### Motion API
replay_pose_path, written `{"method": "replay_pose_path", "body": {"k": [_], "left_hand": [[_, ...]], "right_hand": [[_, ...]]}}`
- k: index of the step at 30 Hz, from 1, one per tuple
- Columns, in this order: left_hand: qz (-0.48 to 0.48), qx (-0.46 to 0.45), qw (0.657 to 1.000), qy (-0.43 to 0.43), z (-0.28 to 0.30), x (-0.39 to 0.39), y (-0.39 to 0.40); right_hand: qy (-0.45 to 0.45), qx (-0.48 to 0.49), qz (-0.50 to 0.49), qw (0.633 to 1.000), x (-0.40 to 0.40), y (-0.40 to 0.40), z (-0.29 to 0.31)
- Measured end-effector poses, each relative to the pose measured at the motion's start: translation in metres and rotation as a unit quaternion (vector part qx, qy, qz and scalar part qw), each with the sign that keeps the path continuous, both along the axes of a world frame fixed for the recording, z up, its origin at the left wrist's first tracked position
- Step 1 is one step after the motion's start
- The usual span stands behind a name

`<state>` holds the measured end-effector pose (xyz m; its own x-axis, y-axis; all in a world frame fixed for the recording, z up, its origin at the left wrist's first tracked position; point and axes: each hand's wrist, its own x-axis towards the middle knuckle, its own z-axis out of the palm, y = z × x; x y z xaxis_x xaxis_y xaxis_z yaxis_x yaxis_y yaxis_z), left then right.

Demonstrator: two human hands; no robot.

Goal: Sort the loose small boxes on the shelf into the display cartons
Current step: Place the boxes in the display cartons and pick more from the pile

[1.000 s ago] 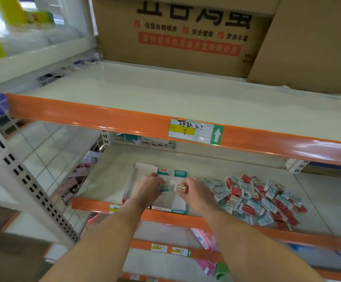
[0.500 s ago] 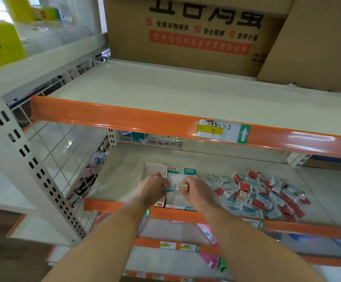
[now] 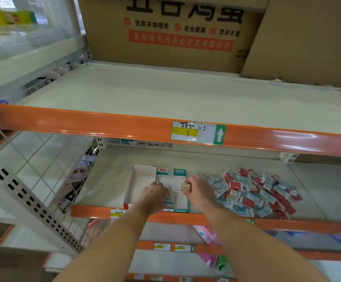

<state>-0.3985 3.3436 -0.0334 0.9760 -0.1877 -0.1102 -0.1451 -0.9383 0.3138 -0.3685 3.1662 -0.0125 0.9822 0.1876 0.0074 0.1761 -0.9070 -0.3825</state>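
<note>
Two open display cartons stand side by side on the middle shelf: a white one with a red front edge (image 3: 139, 178) on the left and a teal-trimmed one (image 3: 173, 173) on the right. My left hand (image 3: 153, 197) pinches a small teal box (image 3: 169, 201) low over the teal carton's front. Over that carton's right side, my right hand (image 3: 199, 190) pinches a small red box (image 3: 186, 187). A heap of several loose red and teal boxes (image 3: 253, 192) lies on the shelf to the right of the cartons.
An orange-edged upper shelf (image 3: 124, 127) overhangs the working shelf and carries a price label (image 3: 198, 132). Big brown shipping cartons (image 3: 177, 31) stand at its back. A white perforated upright (image 3: 21, 192) and a wire side panel are at the left. Pink packets (image 3: 206, 235) hang below.
The view has shifted. My hands have drawn apart: the left one with the teal box has dropped toward the carton's front, and the right one has lifted the red box slightly to the right.
</note>
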Motion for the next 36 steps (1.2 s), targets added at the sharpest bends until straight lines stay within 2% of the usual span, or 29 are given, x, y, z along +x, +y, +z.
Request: {"method": "replay_pose_path", "body": {"k": [7,12,17,22,28,36], "left_hand": [[-0.007,0.050,0.999,0.019,0.002,-0.005,-0.001],[-0.018,0.042,0.999,0.019,0.002,-0.011,-0.003],[-0.060,0.100,0.993,0.000,0.004,-0.013,-0.003],[-0.037,0.108,0.993,-0.043,0.001,-0.014,-0.003],[0.027,0.037,0.996,-0.076,0.005,-0.010,0.012],[0.121,0.022,0.992,-0.024,0.006,-0.014,0.062]], "right_hand": [[-0.001,0.008,0.028,1.000,-0.001,0.006,-0.002],[0.006,0.020,0.036,0.999,-0.001,0.013,-0.006],[0.015,0.019,0.035,0.999,0.001,0.018,-0.009],[0.027,0.021,0.046,0.998,0.005,0.022,-0.010],[0.034,0.018,0.059,0.998,0.005,0.028,-0.011],[0.039,0.022,0.099,0.994,0.004,0.066,-0.002]]}}
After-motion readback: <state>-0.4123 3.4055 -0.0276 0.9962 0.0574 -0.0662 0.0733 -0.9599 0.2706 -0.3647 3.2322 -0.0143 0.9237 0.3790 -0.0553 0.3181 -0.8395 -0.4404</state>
